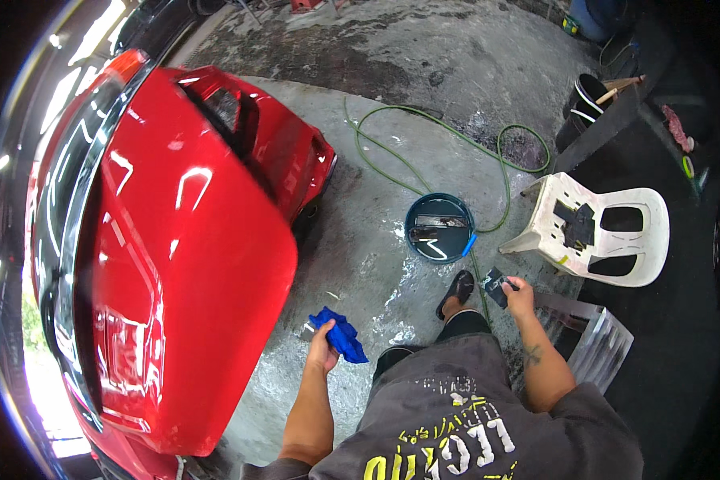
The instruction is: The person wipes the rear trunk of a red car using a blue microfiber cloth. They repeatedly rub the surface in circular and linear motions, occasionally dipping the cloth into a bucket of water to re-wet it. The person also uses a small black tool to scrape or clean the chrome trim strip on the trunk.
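My left hand (322, 349) grips a crumpled blue cloth (342, 334) beside a glossy red car (208, 264). In my right hand (521, 298), pinched between thumb and fingers, is a small dark grey piece of sandpaper (498, 286) with pale marks. Both hands are held above the wet floor, apart from the car. Ahead of my right hand stands a dark round tub (409, 232) of water. Long dark blocks (442, 221) lie in it, and a blue strip (470, 244) rests at its rim. More dark sheets (576, 226) lie on a white plastic chair (652, 240) at the right.
A green hose (506, 188) loops over the wet concrete floor (360, 264) behind the tub. Black buckets (580, 120) with a wooden handle stand at the far right. Beside my right forearm is a pale, worn step or stool (604, 348). My foot (456, 296) is near the tub.
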Demonstrator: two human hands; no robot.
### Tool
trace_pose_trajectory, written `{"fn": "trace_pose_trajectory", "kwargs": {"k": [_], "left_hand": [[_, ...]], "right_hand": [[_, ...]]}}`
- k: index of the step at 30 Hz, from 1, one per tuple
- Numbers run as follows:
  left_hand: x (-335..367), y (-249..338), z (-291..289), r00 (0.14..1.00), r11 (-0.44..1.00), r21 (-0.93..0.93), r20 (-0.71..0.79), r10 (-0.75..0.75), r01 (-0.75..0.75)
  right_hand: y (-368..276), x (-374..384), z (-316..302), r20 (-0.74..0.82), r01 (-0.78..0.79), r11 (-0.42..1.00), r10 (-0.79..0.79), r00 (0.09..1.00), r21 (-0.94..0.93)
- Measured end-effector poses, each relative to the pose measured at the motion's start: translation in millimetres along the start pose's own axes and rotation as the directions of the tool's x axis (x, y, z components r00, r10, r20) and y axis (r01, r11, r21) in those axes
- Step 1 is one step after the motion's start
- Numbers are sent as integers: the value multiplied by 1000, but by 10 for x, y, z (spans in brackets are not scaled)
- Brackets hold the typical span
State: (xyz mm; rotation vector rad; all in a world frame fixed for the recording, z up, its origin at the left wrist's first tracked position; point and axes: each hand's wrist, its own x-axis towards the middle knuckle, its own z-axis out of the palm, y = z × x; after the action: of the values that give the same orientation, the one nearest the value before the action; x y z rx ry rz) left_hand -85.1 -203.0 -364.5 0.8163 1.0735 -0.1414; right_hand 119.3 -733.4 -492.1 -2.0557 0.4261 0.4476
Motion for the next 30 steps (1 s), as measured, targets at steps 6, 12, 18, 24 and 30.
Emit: {"fn": "trace_pose_trajectory", "kwargs": {"k": [6,12,18,24,30], "left_hand": [[1218,-83,1203,998,967,249,56,40,-53],[2747,-439,2573,973,670,709,213,91,-218],[4401,-1104,3163,896,-140,907,417,155,-398],[5369,-1750,3216,883,-629,647,447,-146,-432],[6121,-1953,2847,901,-697,579,351,-255,-423]], "right_hand": [[-400,947,479,272,-319,919,254,928,231],[-266,1854,1360,220,-6,993,-21,975,122],[-338,2858,2078,388,538,626,-374,842,-565],[637,3475,2873,579,509,338,146,803,-791],[882,3503,3205,630,484,522,139,764,-702]]}}
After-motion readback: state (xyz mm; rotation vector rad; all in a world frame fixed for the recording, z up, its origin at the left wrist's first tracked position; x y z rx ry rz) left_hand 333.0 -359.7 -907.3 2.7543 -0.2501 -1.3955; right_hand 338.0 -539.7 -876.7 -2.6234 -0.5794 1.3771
